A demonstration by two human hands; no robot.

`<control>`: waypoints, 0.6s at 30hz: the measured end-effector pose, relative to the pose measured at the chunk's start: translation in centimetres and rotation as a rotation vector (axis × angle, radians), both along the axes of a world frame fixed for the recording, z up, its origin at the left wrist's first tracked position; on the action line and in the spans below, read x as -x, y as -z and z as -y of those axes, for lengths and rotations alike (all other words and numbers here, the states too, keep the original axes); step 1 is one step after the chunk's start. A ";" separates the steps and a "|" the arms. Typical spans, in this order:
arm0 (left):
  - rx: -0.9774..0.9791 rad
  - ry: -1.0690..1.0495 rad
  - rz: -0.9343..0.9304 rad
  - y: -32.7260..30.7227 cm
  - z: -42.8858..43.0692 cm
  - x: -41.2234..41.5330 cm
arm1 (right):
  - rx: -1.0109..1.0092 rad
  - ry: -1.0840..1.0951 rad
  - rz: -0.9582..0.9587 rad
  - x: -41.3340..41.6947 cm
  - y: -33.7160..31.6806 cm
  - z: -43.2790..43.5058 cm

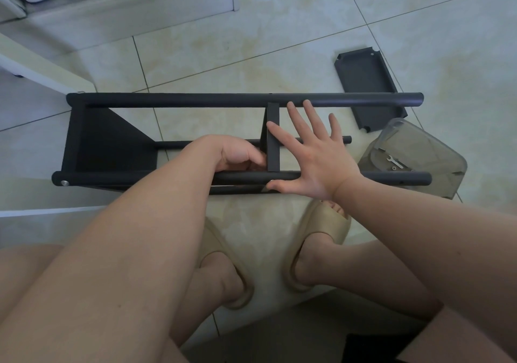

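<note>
Right hand (316, 161) lies splayed and released on the black rack (195, 100), thumb on the near tube. Left hand (237, 154) curls beside the divider panel (272, 150), and I cannot tell whether it grasps anything. A clear bag (419, 144) lies right of both hands.

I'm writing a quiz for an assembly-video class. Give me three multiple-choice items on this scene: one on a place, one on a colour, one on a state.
1. Where does the small wrench lie? A on a chair; B in the clear packaging; C in a toolbox.
2. What colour is the rack frame? A white; B red; C black.
3. How is the right hand? A fingers spread; B a fist; C gripping the wrench.

Answers:
1 B, it shows through the clear packaging right of the frame.
2 C, its poles and panels are black.
3 A, it lies spread open against the frame.
</note>
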State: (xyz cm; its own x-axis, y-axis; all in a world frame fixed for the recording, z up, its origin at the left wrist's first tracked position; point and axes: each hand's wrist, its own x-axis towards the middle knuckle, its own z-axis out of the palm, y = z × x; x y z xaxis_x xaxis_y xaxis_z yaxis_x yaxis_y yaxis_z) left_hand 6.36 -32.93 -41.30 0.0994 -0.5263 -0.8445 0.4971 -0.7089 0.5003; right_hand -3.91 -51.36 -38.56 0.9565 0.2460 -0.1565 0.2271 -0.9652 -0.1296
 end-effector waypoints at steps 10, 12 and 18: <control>-0.013 -0.007 -0.051 0.0 -0.1 -0.2 | -0.001 0.004 0.001 0.0 0.0 0.0; -0.060 0.034 -0.029 0.1 0.0 -0.2 | 0.003 0.002 -0.001 0.0 0.1 0.0; -0.030 0.035 -0.024 -0.2 0.0 0.0 | 0.000 0.004 0.004 0.1 0.1 0.0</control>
State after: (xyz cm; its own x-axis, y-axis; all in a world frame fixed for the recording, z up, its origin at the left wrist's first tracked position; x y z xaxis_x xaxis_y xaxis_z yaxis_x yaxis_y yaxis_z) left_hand 6.35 -32.91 -41.07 0.0611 -0.5031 -0.8621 0.4832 -0.7408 0.4665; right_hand -3.96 -51.32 -38.65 0.9580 0.2425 -0.1531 0.2240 -0.9661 -0.1285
